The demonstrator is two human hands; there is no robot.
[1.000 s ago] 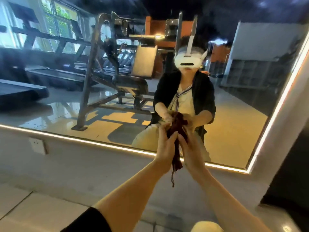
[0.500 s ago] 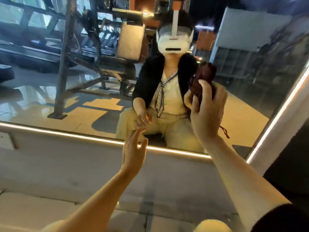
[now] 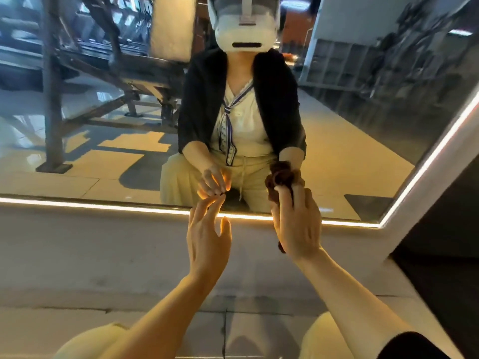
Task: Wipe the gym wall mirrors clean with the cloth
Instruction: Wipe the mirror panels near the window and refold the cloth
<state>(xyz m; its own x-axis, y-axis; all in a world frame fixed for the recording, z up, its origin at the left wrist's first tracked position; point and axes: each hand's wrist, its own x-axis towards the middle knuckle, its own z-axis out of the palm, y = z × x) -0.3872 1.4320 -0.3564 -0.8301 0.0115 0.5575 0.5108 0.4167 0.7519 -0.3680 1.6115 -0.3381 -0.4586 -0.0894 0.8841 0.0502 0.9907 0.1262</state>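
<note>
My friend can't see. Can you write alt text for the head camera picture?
A person's right hand holds a bunched dark red cloth against the bottom edge of a big wall mirror. The open left hand touches the glass with its fingertips.

both arms are reaching forward, left hand (image 3: 207, 239) spreading loose fingers, right hand (image 3: 295, 224) gripping a bunched cloth (image 3: 281, 177)

Dark maroon cloth (image 3: 278, 181), bunched, against the lower edge of the wall mirror (image 3: 350, 156).
</note>
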